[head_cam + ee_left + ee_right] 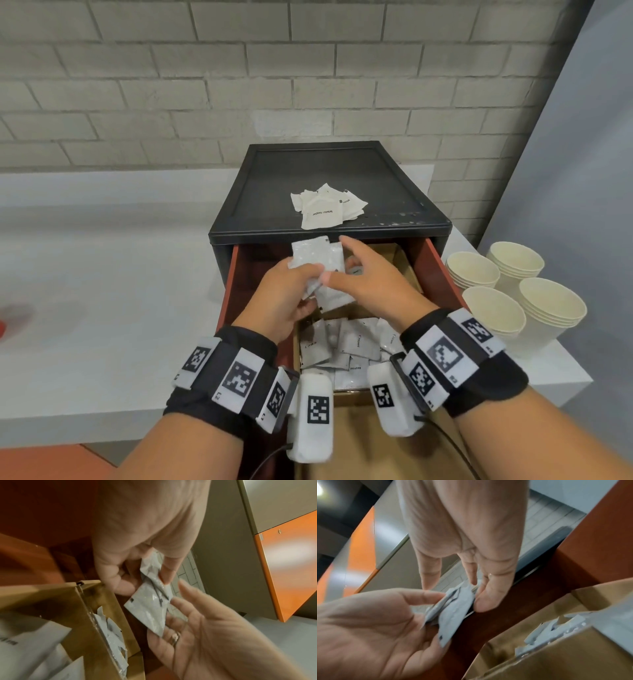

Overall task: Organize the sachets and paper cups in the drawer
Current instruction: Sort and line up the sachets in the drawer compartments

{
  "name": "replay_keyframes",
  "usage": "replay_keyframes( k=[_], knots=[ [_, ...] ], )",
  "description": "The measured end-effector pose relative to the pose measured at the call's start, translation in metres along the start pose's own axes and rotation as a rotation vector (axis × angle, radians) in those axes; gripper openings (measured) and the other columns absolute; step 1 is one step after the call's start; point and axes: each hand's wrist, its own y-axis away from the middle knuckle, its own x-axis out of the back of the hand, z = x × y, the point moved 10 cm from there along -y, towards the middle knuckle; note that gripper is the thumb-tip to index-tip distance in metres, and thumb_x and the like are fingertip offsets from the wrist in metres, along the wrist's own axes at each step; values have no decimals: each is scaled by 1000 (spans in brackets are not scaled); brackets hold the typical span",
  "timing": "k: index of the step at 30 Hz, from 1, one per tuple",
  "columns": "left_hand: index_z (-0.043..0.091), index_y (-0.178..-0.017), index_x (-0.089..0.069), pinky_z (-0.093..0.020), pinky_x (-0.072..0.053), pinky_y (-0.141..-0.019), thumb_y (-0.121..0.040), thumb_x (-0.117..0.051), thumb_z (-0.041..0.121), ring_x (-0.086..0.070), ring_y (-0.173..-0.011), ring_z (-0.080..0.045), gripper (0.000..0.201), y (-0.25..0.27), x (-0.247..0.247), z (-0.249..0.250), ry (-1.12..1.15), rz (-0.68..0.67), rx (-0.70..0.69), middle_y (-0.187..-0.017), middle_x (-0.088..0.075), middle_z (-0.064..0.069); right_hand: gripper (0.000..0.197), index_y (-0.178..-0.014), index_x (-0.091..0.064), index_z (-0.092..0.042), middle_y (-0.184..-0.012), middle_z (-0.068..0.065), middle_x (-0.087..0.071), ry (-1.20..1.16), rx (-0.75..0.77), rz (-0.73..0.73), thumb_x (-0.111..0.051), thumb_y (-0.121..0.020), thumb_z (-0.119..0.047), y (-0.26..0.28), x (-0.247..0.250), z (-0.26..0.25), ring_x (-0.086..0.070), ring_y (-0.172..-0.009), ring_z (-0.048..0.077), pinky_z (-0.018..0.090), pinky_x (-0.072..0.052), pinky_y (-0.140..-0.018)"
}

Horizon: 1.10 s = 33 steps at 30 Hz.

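Observation:
My left hand (294, 284) grips a small bundle of grey sachets (322, 260) above the open drawer (442, 270), thumb on one side and fingers on the other. The right hand (366, 277) meets the bundle from the right with straight fingers and touches its edge. The left wrist view shows the bundle (149, 609) pinched by my left hand (145, 540), lying against the flat fingers of the right hand (214, 635). A cardboard compartment (296, 342) near the drawer's front holds several grey cream sachets (346, 342). Paper cups (493, 308) stand in stacks on the counter at the right.
White sugar sachets (323, 210) lie in a loose pile on top of the black cabinet (329, 171). The cabinet stands on a white counter (102, 274) against a brick wall. Cardboard dividers (556, 655) split the drawer into compartments.

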Motion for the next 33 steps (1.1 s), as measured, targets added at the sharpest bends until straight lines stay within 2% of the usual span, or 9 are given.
replay_keyframes(
  k=[3,6,9,13,17,20,23,27,33],
  knots=[
    [15,-118,-59,-41,-55,-83,-95,-51,16,-64,-95,-23,24,4,-12,-7,44,-92,64,-106,-69,-8,65,-140,-38,-19,-126,-15,-47,55,117,6,-67,-83,-28,-3,-14,-7,-46,-116,4,15,-35,-91],
    [13,-124,-56,-41,-60,-68,-100,-39,33,-69,-89,-29,36,8,-20,-11,119,-190,147,-114,-68,-16,59,-140,-39,-20,-129,-8,-55,6,110,52,-63,-86,-22,-6,-14,1,-52,-117,10,19,-41,-93],
    [14,-127,-55,-40,-60,-65,-100,-36,39,-70,-85,-31,41,9,-25,-11,111,-249,158,-115,-67,-16,52,-138,-43,-22,-126,-4,-58,-61,89,67,-57,-89,-14,-6,-8,7,-55,-112,11,25,-46,-93],
    [16,-129,-52,-41,-60,-73,-97,-47,20,-70,-89,-28,32,12,-30,-3,78,-292,77,-114,-67,-13,35,-125,-57,-17,-115,4,-66,-223,77,82,-50,-93,-7,-4,-1,6,-63,-99,16,28,-51,-83],
    [15,-130,-48,-35,-61,-70,-92,-52,-1,-70,-91,-23,42,13,-31,3,14,-299,-27,-116,-66,-11,29,-105,-67,-13,-100,10,-69,-426,21,111,-42,-95,-2,-3,5,10,-64,-82,17,28,-54,-69],
    [14,-129,-48,-28,-60,-63,-89,-53,-10,-71,-83,-18,47,14,-32,4,-15,-311,-59,-110,-68,-8,27,-100,-68,-11,-100,13,-69,-484,-19,133,-42,-96,-3,-2,6,15,-65,-82,20,34,-56,-71],
    [13,-131,-47,-29,-60,-66,-88,-51,-13,-70,-90,-20,50,13,-32,6,-40,-306,-89,-116,-66,-10,27,-87,-67,-15,-98,13,-69,-536,-39,203,-44,-96,-4,-3,14,18,-64,-82,21,40,-56,-73],
    [14,-129,-49,-27,-60,-61,-89,-50,-12,-69,-94,-23,48,12,-29,9,-35,-275,-102,-120,-65,-12,20,-99,-64,-12,-81,1,-61,-618,-121,257,-44,-97,-8,-2,25,29,-54,-63,8,18,-49,-49],
    [14,-128,-50,-34,-60,-71,-92,-51,-4,-67,-101,-26,40,11,-31,2,22,-287,-6,-120,-65,-12,20,-91,-64,-14,-78,-2,-61,-510,-120,262,-46,-95,-6,-2,26,30,-55,-64,7,15,-46,-48]
  ],
)
